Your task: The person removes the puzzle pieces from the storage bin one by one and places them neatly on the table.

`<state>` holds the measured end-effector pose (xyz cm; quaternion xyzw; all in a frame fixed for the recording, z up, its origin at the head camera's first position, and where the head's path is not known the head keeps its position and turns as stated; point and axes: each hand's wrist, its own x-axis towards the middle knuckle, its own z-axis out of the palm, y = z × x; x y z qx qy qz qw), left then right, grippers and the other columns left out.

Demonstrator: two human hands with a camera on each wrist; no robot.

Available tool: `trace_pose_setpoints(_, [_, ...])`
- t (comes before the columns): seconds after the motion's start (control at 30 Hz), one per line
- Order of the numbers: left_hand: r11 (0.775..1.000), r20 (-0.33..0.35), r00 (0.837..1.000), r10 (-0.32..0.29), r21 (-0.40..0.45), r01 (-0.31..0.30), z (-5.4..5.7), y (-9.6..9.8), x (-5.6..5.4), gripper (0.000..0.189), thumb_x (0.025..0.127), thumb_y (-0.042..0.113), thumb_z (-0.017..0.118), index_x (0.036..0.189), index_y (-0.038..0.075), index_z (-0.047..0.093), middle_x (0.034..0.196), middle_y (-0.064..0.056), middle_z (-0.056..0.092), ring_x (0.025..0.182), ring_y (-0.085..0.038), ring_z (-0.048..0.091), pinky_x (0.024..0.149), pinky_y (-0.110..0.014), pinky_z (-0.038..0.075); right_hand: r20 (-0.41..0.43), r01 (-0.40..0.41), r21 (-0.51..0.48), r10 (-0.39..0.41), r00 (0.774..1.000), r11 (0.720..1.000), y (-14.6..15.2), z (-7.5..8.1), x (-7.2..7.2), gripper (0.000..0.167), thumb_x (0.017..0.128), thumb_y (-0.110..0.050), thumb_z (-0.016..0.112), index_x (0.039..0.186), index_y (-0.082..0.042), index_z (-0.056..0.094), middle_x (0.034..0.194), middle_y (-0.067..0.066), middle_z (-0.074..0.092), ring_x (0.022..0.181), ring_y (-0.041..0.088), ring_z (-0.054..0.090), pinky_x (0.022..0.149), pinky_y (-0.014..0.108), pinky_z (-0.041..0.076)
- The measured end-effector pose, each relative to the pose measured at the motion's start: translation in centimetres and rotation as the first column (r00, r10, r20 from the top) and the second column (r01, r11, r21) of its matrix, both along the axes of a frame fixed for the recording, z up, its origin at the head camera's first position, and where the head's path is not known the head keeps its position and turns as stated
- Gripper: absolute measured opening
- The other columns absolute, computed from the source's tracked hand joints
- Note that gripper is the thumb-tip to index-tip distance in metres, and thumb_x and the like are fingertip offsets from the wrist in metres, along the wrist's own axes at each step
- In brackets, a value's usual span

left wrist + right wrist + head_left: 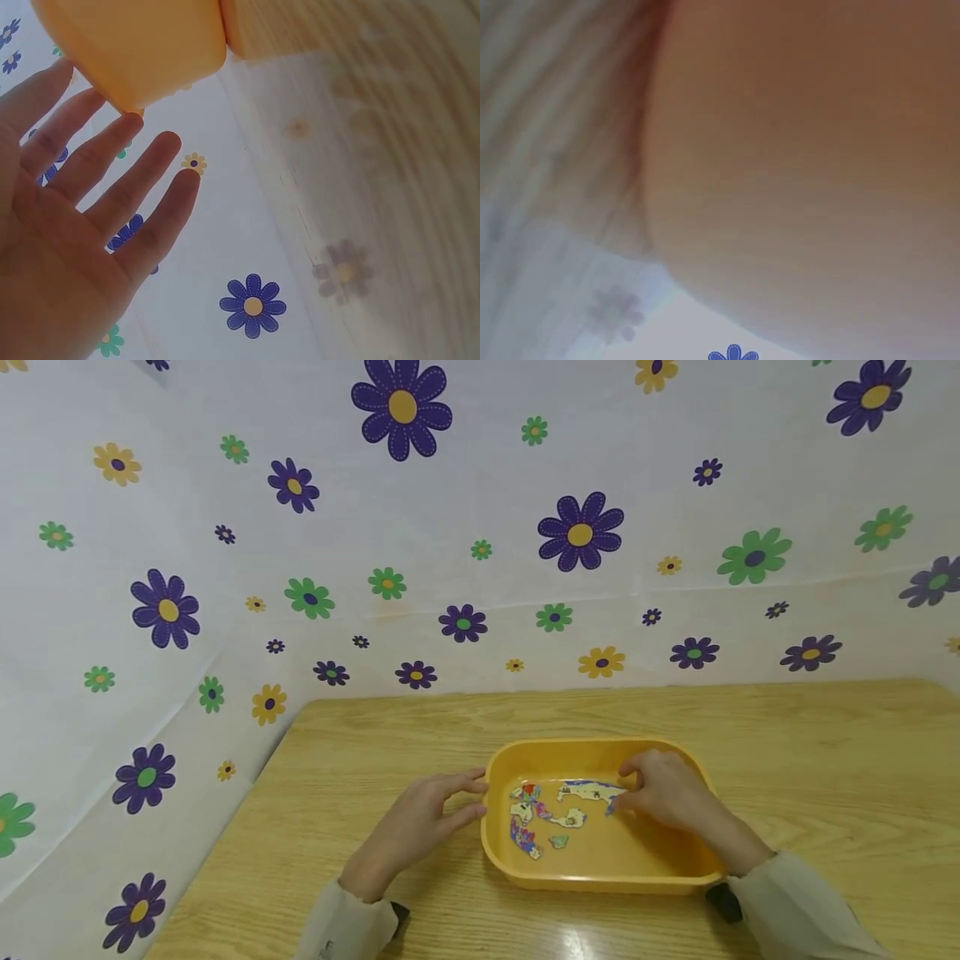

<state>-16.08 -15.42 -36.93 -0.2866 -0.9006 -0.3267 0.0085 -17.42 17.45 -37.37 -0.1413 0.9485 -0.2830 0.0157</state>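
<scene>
The person's left hand (423, 814) stood at the left end of a yellow tray (600, 857), its grip spread, the fingers fanned and the tips at the outside of the wall; the right hand (667, 793) reached down inside the tray over its right half, thumb and forefinger parted beside the right end of a long pale cutout (592, 791) edged in blue; whether that grip pinched anything I could not tell from where I stood, the other fingers being hidden; the long pale cutout lay on the tray's floor toward the far side; just nearer and to its left lay a curved pale cutout (573, 818), with a small green cutout (558, 842) nearer still; a cluster of colourful cutouts (525, 837) lay along the left; the tray sat on a wood-grained table (375, 739), and beyond the table rose a white covering (450, 518) printed with purple, green and yellow flowers; both arms wore pale sleeves (802, 906), with a dark object (723, 902) at the right wrist.
</scene>
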Motion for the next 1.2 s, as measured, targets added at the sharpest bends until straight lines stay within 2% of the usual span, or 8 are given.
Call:
trace_pose_setpoints(0.2, [1.000, 0.011, 1.000, -0.014, 0.006, 0.014, 0.1, -0.2, 0.0, 0.026, 0.096, 0.019, 0.072, 0.119, 0.005, 0.073, 0.139, -0.011, 0.061, 0.127, -0.032, 0.059, 0.105, -0.050, 0.045, 0.012, -0.015, 0.014, 0.014, 1.000, 1.000, -0.3, -0.3, 0.2, 0.033, 0.076, -0.014, 0.088, 0.095, 0.007, 0.071, 0.069, 0.001, 0.051, 0.060, 0.015, 0.044, 0.055, 0.027, 0.033])
trace_pose_setpoints(0.27, [1.000, 0.015, 1.000, -0.018, 0.012, 0.018, 0.2, -0.2, -0.1, 0.026, 0.096, 0.018, 0.072, 0.118, 0.005, 0.074, 0.139, -0.011, 0.061, 0.127, -0.032, 0.058, 0.105, -0.049, 0.045, 0.011, -0.016, 0.021, 0.016, 1.000, 1.000, -0.3, -0.4, 0.2, 0.032, 0.076, -0.014, 0.088, 0.094, 0.006, 0.071, 0.071, 0.002, 0.054, 0.061, 0.015, 0.043, 0.056, 0.027, 0.032])
trace_pose_setpoints(0.43, [0.999, 0.018, 0.999, -0.029, 0.030, 0.029, 0.1, -0.3, -0.2, 0.025, 0.096, 0.016, 0.072, 0.118, 0.004, 0.073, 0.139, -0.012, 0.061, 0.127, -0.031, 0.059, 0.105, -0.049, 0.045, -0.005, -0.007, 0.057, 0.008, 1.000, 0.998, -0.5, -0.7, 0.2, 0.036, 0.076, -0.016, 0.089, 0.096, 0.007, 0.071, 0.084, 0.007, 0.065, 0.068, 0.018, 0.047, 0.058, 0.029, 0.037])
trace_pose_setpoints(0.6, [0.999, 0.032, 0.999, -0.027, 0.032, 0.026, 0.1, -0.2, -0.2, 0.026, 0.095, 0.016, 0.073, 0.118, 0.004, 0.074, 0.138, -0.013, 0.061, 0.127, -0.032, 0.059, 0.105, -0.049, 0.045, -0.028, -0.006, 0.082, 0.008, 1.000, 0.997, -0.8, -0.8, 0.3, 0.037, 0.075, -0.019, 0.090, 0.095, 0.006, 0.072, 0.087, 0.010, 0.068, 0.070, 0.019, 0.052, 0.059, 0.030, 0.044])
trace_pose_setpoints(0.87, [0.999, 0.037, 0.999, -0.022, 0.031, 0.021, 0.1, -0.2, -0.2, 0.025, 0.096, 0.016, 0.073, 0.118, 0.004, 0.074, 0.139, -0.011, 0.061, 0.128, -0.031, 0.058, 0.106, -0.049, 0.044, -0.047, -0.022, 0.085, 0.026, 0.999, 0.996, -1.0, -0.7, 0.3, 0.039, 0.076, -0.022, 0.090, 0.095, 0.007, 0.071, 0.091, 0.015, 0.071, 0.069, 0.017, 0.053, 0.061, 0.030, 0.048])
trace_pose_setpoints(1.07, [0.999, 0.035, 0.999, -0.021, 0.035, 0.020, 0.1, -0.2, -0.2, 0.024, 0.095, 0.015, 0.073, 0.117, 0.004, 0.074, 0.139, -0.011, 0.061, 0.128, -0.031, 0.058, 0.106, -0.050, 0.043, -0.057, -0.027, 0.087, 0.032, 0.998, 0.996, -1.1, -0.8, 0.4, 0.038, 0.076, -0.020, 0.090, 0.095, 0.007, 0.071, 0.089, 0.012, 0.070, 0.070, 0.018, 0.053, 0.062, 0.031, 0.048])
trace_pose_setpoints(1.13, [0.999, 0.039, 0.999, -0.019, 0.039, 0.018, 0.1, -0.2, -0.2, 0.024, 0.095, 0.015, 0.073, 0.116, 0.005, 0.074, 0.139, -0.011, 0.061, 0.128, -0.031, 0.058, 0.106, -0.051, 0.043, -0.052, -0.023, 0.087, 0.027, 0.998, 0.996, -1.2, -0.8, 0.4, 0.036, 0.077, -0.020, 0.089, 0.094, 0.006, 0.071, 0.086, 0.010, 0.068, 0.068, 0.017, 0.052, 0.060, 0.028, 0.046])
trace_pose_setpoints(1.2, [0.999, 0.044, 0.999, -0.018, 0.041, 0.016, 0.0, -0.1, -0.3, 0.024, 0.095, 0.015, 0.073, 0.116, 0.005, 0.074, 0.139, -0.011, 0.061, 0.128, -0.031, 0.058, 0.106, -0.052, 0.043, -0.052, -0.021, 0.091, 0.026, 0.998, 0.996, -1.3, -0.9, 0.4, 0.029, 0.077, -0.018, 0.088, 0.086, 0.002, 0.069, 0.078, 0.005, 0.064, 0.063, 0.015, 0.051, 0.055, 0.026, 0.041])
